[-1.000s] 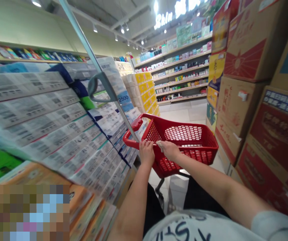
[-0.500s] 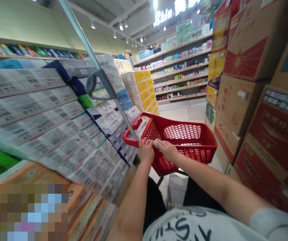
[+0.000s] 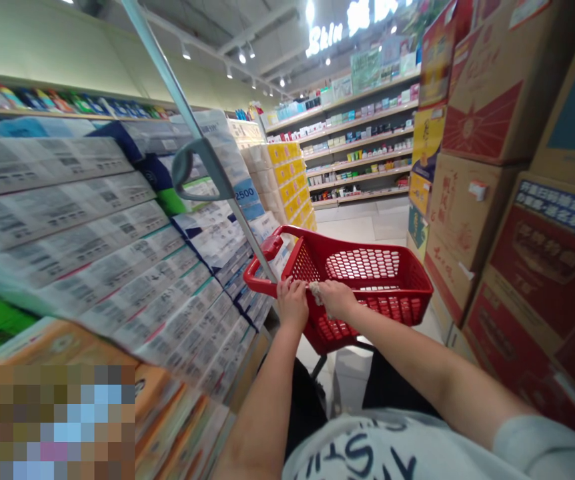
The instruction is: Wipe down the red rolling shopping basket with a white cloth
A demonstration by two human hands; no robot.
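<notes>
A red plastic shopping basket (image 3: 407, 277) on a wheeled frame stands in the aisle before me, with nothing visible inside it. My left hand (image 3: 292, 303) is curled over its near rim. Beside it my right hand (image 3: 335, 298) also rests on the rim, closed on a small pale crumpled thing (image 3: 313, 289) that looks like paper or cloth. A grey metal pole (image 3: 207, 153) with a loop handle rises from the basket's near left corner up past my head.
Stacked packs of tissue (image 3: 117, 260) fill the sloping display at my left. Tall piles of cardboard boxes (image 3: 507, 167) wall the right side. The tiled aisle floor (image 3: 362, 227) runs ahead to shelves of small goods (image 3: 362, 147).
Both hands stay on the basket rim. The right hand has shifted slightly, and the pale thing shows a little more between the two hands. The basket has barely moved.
</notes>
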